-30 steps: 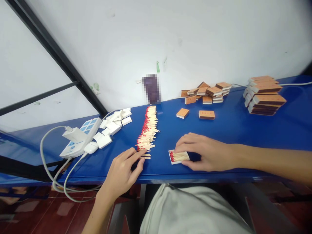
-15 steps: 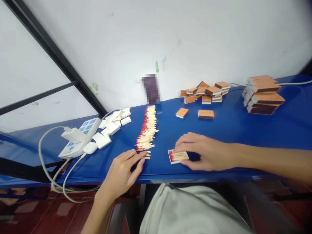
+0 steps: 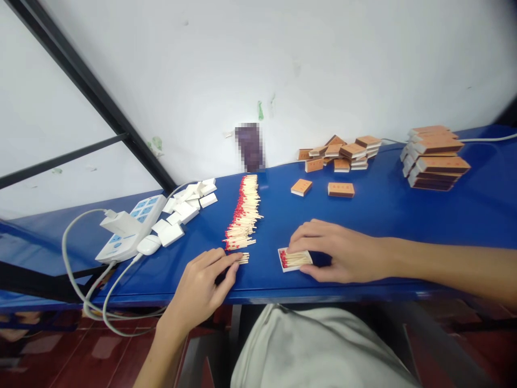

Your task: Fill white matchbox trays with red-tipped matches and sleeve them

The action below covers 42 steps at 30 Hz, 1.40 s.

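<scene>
White wall (image 3: pixel 323 64) backs a blue table (image 3: pixel 404 226), with red tiled floor (image 3: pixel 97 350) below. On the table, a long row of red-headed matches (image 3: pixel 248 210) runs from near the wall toward the person, and serves as the landmark.

Just off the row's near end, the left hand (image 3: pixel 204 280) has its index fingertip over a few loose matches (image 3: pixel 244 258), thumb close by; whether they are pinched or only pressed to the table, I cannot tell.

Right of the row's near end, the right hand (image 3: pixel 337 250) grips an open white tray (image 3: pixel 291 269) by its right end, thumb at the near side and fingers at the far side. Matches (image 3: pixel 294 260) lie in it, heads toward the row.

Left of the row are a heap of white box pieces (image 3: pixel 186 210) and, farther left, a power strip (image 3: pixel 141 237) with cables. Right of the row's far half sit two single matchboxes (image 3: pixel 341 189), with a jumbled pile of boxes (image 3: pixel 351 153) behind them; a taller stack of boxes (image 3: pixel 438 164) stands farthest right. A pixelated purple object (image 3: pixel 249 148) is just beyond the row's far end.
</scene>
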Each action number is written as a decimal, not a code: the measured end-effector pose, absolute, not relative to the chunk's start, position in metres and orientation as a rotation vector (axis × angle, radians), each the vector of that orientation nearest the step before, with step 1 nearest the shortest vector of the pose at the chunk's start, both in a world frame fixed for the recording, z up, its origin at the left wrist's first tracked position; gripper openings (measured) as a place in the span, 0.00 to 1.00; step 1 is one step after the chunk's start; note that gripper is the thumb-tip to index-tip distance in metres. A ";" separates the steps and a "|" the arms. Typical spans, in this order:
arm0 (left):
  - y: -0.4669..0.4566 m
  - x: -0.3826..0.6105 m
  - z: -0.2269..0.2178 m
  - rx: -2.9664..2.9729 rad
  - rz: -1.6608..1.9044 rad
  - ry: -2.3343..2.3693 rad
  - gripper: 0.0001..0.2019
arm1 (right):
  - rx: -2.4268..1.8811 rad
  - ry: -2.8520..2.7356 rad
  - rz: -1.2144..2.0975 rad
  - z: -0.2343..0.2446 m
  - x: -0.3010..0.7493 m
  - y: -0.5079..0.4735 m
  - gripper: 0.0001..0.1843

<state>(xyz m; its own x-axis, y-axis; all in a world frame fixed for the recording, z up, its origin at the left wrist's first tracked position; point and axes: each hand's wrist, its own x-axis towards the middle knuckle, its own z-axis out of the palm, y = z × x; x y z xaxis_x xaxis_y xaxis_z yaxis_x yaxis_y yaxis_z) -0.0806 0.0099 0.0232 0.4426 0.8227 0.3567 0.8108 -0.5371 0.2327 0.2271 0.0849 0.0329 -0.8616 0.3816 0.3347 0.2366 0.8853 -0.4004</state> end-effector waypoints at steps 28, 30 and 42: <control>0.010 -0.081 0.022 2.513 0.708 1.665 0.15 | -0.446 -2.647 0.496 0.033 0.227 0.085 0.14; 0.010 -0.081 0.023 2.517 0.705 1.662 0.16 | -0.449 -2.647 0.498 0.033 0.227 0.085 0.14; 0.010 -0.082 0.023 2.526 0.687 1.649 0.17 | -0.446 -2.641 0.489 0.032 0.227 0.085 0.14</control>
